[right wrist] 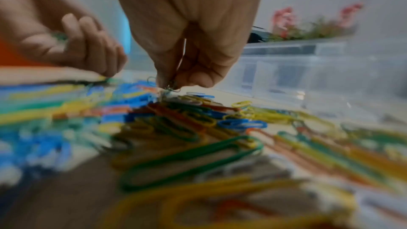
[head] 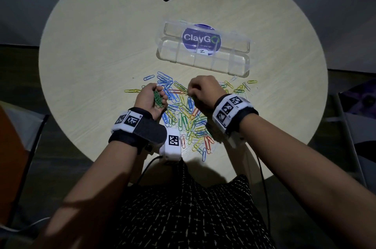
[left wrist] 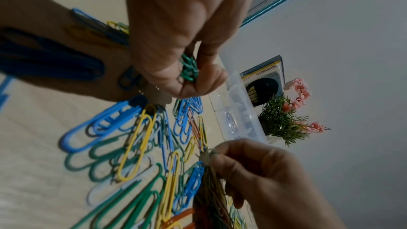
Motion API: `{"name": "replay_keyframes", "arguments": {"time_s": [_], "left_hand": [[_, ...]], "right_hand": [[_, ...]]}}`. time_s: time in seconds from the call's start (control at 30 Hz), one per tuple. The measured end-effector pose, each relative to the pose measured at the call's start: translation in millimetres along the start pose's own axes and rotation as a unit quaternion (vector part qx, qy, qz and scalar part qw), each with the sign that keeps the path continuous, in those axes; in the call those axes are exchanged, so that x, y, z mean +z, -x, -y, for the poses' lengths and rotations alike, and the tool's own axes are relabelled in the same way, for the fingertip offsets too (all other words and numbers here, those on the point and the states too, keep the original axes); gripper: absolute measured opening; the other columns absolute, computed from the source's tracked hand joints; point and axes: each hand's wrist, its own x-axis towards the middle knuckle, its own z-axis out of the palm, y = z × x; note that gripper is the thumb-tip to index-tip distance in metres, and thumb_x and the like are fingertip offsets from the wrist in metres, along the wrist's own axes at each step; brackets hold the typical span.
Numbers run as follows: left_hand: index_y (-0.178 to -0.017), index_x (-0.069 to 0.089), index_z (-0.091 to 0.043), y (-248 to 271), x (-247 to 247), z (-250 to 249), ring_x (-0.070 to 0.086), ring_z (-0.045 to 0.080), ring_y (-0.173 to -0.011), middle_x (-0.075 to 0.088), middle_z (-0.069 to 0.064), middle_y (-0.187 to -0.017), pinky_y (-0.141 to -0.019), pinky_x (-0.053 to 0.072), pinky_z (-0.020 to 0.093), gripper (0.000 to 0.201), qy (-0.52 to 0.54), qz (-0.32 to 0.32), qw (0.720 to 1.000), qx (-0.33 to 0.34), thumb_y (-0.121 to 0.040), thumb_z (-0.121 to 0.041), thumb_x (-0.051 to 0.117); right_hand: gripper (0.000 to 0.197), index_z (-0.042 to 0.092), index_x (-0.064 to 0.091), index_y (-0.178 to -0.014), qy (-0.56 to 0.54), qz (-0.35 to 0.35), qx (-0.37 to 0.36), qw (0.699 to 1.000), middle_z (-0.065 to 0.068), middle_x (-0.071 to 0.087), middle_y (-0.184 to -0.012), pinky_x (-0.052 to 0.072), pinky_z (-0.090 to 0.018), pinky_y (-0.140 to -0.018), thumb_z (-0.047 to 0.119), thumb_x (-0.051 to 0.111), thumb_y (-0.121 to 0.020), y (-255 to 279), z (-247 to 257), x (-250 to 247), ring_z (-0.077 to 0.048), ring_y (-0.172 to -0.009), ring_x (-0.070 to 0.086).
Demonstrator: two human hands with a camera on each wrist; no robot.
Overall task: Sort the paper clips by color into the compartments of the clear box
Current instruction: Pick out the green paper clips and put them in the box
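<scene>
Paper clips [head: 183, 114]: loose heap, blue, yellow, green, red, white, on round table [head: 91, 61] near edge. Clear box [head: 203, 56]: lid open, compartments bare, beyond heap. Left hand [head: 151, 99]: palm up, fingers curled round bunch of green clips [head: 157, 99]. Right hand [head: 203, 91]: knuckles up over heap, fingertips pinching one clip, colour unclear.

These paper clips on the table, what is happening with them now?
A person is sorting them by color. The left hand holds a bunch of green clips in its palm. The right hand pinches another clip from the mixed pile; its color is hard to tell. The clear box lies open beyond the pile, its compartments apparently empty.
</scene>
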Motion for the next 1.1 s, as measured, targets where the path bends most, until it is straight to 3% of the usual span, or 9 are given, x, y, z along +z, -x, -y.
{"name": "replay_keyframes", "arguments": {"time_s": [0.1,0.27,0.37,0.43,0.57,0.67,0.8,1.0,1.1], "left_hand": [[-0.067,0.047,-0.006,2.3,3.6,2.2,0.061,0.014,-0.035,0.055,0.003,-0.038,-0.037,0.049,0.016,0.040,0.032,0.009,0.999,0.010,-0.102,-0.019,0.031],[-0.076,0.050,-0.005,8.7,17.9,13.2,0.064,0.019,-0.060,0.059,0.013,-0.075,-0.043,0.053,0.019,0.043,0.013,0.051,0.998,-0.020,-0.104,-0.027,0.026],[-0.070,0.047,-0.010,11.3,21.4,20.2,0.059,0.013,-0.043,0.059,0.006,-0.053,-0.038,0.047,0.013,0.044,-0.016,0.055,0.997,-0.047,-0.103,-0.031,0.028],[-0.064,0.041,-0.013,10.3,19.3,21.4,0.044,0.008,-0.026,0.047,-0.001,-0.035,-0.031,0.034,0.007,0.044,-0.049,0.055,0.996,-0.054,-0.102,-0.030,0.028],[-0.060,0.027,-0.019,7.7,9.0,16.9,0.023,0.005,-0.021,0.026,-0.008,-0.030,-0.026,0.015,0.007,0.043,-0.064,0.063,0.994,-0.056,-0.102,-0.031,0.029],[-0.060,0.027,-0.020,7.2,3.0,12.7,0.022,0.004,-0.021,0.025,-0.008,-0.031,-0.024,0.016,0.008,0.045,-0.069,0.072,0.994,-0.054,-0.103,-0.034,0.031],[-0.064,0.037,-0.018,5.3,2.1,12.6,0.029,0.004,-0.023,0.034,-0.009,-0.033,-0.026,0.020,0.009,0.042,-0.073,0.060,0.994,-0.049,-0.103,-0.034,0.034],[-0.066,0.042,-0.016,6.8,7.9,17.3,0.033,0.004,-0.023,0.037,-0.008,-0.033,-0.027,0.022,0.009,0.040,-0.077,0.051,0.994,-0.051,-0.102,-0.032,0.036],[-0.068,0.043,-0.015,7.5,9.6,18.1,0.034,0.003,-0.024,0.039,-0.008,-0.033,-0.027,0.023,0.009,0.039,-0.079,0.050,0.995,-0.043,-0.103,-0.030,0.035]], "right_hand": [[0.012,-0.004,0.069,-0.088,-0.223,-0.073,0.088,0.968,-0.017,0.071,-0.085,0.045,-0.007,-0.059,0.004,0.061,-0.085,4.3,0.7,-5.8,-0.012,-0.066,0.060],[0.014,-0.006,0.070,-0.090,-0.258,-0.043,0.032,0.965,-0.007,0.063,-0.078,0.041,-0.005,-0.060,0.005,0.065,-0.083,9.9,25.9,-10.5,-0.008,-0.065,0.054],[0.014,-0.006,0.070,-0.090,-0.267,-0.065,0.030,0.961,-0.001,0.061,-0.069,0.041,-0.008,-0.060,0.005,0.064,-0.084,7.4,32.8,-10.8,-0.004,-0.061,0.053],[0.014,-0.006,0.071,-0.089,-0.244,-0.099,0.065,0.962,-0.002,0.062,-0.068,0.045,-0.017,-0.066,0.005,0.062,-0.084,5.1,24.6,-9.7,-0.012,-0.065,0.057],[0.017,0.003,0.071,-0.096,-0.073,-0.039,0.097,0.992,-0.014,0.070,-0.105,0.042,-0.028,-0.094,0.009,0.060,-0.085,14.1,1.8,1.2,-0.028,-0.106,0.059],[0.021,0.003,0.066,-0.105,-0.027,-0.022,0.099,0.994,-0.016,0.064,-0.113,0.039,-0.027,-0.089,0.007,0.060,-0.085,23.4,-10.6,6.0,-0.028,-0.109,0.055],[0.022,0.002,0.065,-0.103,-0.065,-0.072,0.134,0.986,-0.016,0.065,-0.109,0.041,-0.028,-0.088,-0.001,0.058,-0.083,27.2,-19.2,-0.8,-0.029,-0.107,0.056],[0.018,0.001,0.065,-0.100,0.024,-0.052,0.145,0.988,-0.017,0.065,-0.110,0.044,-0.032,-0.087,0.010,0.059,-0.086,21.6,-16.1,-2.0,-0.031,-0.108,0.056],[0.018,0.000,0.065,-0.099,0.054,-0.046,0.137,0.988,-0.018,0.064,-0.109,0.046,-0.035,-0.086,0.005,0.051,-0.088,20.3,-11.8,0.9,-0.033,-0.106,0.057]]}}
